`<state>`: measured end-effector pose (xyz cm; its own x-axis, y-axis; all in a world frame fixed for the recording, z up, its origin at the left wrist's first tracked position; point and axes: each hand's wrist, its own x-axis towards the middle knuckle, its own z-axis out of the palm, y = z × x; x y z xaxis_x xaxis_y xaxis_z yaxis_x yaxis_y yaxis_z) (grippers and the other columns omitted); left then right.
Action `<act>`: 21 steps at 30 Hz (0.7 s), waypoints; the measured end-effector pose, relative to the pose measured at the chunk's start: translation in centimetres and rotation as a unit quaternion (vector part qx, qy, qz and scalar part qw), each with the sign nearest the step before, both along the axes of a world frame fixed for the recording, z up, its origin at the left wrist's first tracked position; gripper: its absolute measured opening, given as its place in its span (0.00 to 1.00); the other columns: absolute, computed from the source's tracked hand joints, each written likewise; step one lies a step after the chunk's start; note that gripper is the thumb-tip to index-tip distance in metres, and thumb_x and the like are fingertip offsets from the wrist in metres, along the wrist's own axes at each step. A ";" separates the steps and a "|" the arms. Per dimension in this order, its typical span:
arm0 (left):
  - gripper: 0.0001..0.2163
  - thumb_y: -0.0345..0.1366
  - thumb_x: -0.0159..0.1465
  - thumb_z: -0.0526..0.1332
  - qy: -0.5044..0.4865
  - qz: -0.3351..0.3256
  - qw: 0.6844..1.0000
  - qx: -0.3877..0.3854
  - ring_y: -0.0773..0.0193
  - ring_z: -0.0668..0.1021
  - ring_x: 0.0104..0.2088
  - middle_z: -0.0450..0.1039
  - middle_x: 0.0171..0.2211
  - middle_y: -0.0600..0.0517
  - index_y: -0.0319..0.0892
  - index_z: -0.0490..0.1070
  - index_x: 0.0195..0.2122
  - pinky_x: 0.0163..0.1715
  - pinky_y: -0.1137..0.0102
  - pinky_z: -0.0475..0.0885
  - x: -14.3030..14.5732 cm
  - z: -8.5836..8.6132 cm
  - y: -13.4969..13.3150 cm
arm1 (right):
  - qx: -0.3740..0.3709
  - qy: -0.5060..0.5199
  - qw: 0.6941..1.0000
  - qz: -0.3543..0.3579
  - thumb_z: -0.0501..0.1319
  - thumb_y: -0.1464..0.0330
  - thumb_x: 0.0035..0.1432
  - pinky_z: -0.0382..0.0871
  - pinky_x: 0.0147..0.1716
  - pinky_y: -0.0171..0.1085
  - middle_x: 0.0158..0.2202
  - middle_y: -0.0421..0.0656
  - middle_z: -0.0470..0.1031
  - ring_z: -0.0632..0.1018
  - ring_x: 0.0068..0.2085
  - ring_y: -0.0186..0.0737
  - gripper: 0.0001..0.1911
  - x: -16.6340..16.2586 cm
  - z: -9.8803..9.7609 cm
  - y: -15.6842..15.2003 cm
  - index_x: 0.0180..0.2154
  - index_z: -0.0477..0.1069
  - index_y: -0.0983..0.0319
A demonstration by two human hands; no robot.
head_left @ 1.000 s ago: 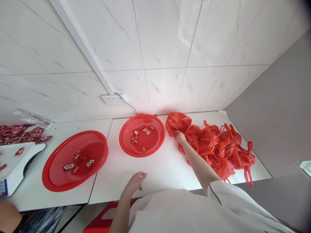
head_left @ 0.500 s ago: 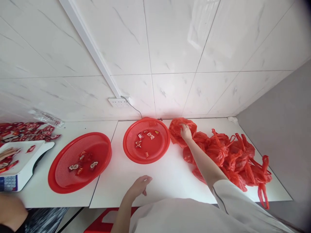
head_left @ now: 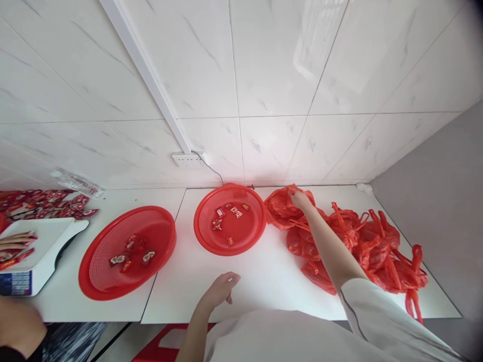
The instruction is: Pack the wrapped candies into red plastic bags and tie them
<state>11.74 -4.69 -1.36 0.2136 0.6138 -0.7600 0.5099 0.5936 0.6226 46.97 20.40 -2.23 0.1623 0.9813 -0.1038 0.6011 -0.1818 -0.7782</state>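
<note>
Now, on the white table [head_left: 267,289], the round basket [head_left: 247,231] stays put; just beside it, the loose red bag [head_left: 277,208] has its rim drawn up. The right hand [head_left: 302,200] has shifted to the far edge, seemingly pinching the plastic, so the mouth appears under control. The left hand [head_left: 220,290] hovers, loosely curled, apparently holding nothing; wrapped sweets [head_left: 236,212] remain in the basket.

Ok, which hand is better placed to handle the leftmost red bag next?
Probably the right hand: its fingers are at the leftmost red bag. The left hand is well apart from it, nearer the front edge of the white table.
</note>
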 end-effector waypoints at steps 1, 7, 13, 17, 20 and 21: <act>0.26 0.58 0.60 0.52 0.002 -0.003 1.000 0.004 0.61 0.72 0.23 0.61 0.16 0.59 0.40 0.71 0.45 0.40 0.62 0.67 -0.1 0.2 0.0 | -0.003 0.016 1.000 -0.018 0.54 0.58 0.64 0.70 0.39 0.40 0.31 0.52 0.78 0.78 0.39 0.46 0.20 0.7 1.0 0.2 0.34 0.75 0.66; 0.28 0.60 0.61 0.51 -0.040 0.027 0.997 0.065 0.58 0.75 0.35 0.72 0.29 0.51 0.41 0.71 0.48 0.44 0.62 0.68 1.2 1.2 0.7 | 0.070 0.392 0.906 -0.145 0.55 0.48 0.59 0.73 0.30 0.36 0.40 0.45 0.78 0.79 0.38 0.42 0.24 2.1 5.5 -4.1 0.44 0.72 0.59; 0.36 0.58 0.57 0.60 -0.184 0.159 0.955 0.171 0.51 0.65 0.61 0.59 0.63 0.40 0.46 0.57 0.63 0.55 0.60 0.64 4.9 2.3 1.1 | -0.025 0.586 0.808 -0.054 0.59 0.48 0.57 0.74 0.35 0.39 0.38 0.46 0.79 0.79 0.38 0.44 0.23 -4.2 4.8 -15.1 0.43 0.75 0.59; 0.32 0.56 0.55 0.64 -0.226 0.157 0.938 0.213 0.48 0.69 0.58 0.68 0.57 0.41 0.44 0.67 0.57 0.53 0.59 0.67 6.9 2.7 1.3 | -0.093 0.577 0.811 0.011 0.67 0.54 0.52 0.73 0.40 0.43 0.37 0.45 0.79 0.79 0.40 0.48 0.17 -8.4 3.4 -20.8 0.39 0.76 0.58; 0.24 0.56 0.56 0.63 -0.161 0.224 0.939 0.205 0.49 0.78 0.44 0.78 0.38 0.43 0.38 0.76 0.41 0.42 0.61 0.72 6.9 2.3 1.6 | -0.096 0.542 0.833 0.053 0.69 0.57 0.51 0.71 0.43 0.42 0.37 0.43 0.79 0.78 0.40 0.46 0.14 -8.9 3.1 -22.5 0.37 0.76 0.58; 0.23 0.55 0.56 0.63 -0.142 0.267 0.929 0.214 0.49 0.78 0.43 0.78 0.36 0.44 0.38 0.76 0.38 0.41 0.62 0.72 6.5 2.2 1.7 | -0.090 0.530 0.842 0.042 0.69 0.57 0.50 0.71 0.42 0.42 0.36 0.43 0.79 0.78 0.39 0.45 0.15 -8.6 3.0 -22.6 0.36 0.76 0.59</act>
<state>18.28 -2.94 0.88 -0.0528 0.9228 -0.3817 -0.0071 0.3818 0.9242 38.39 -2.16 0.78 -0.1847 0.9378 -0.2941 -0.3982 -0.3449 -0.8500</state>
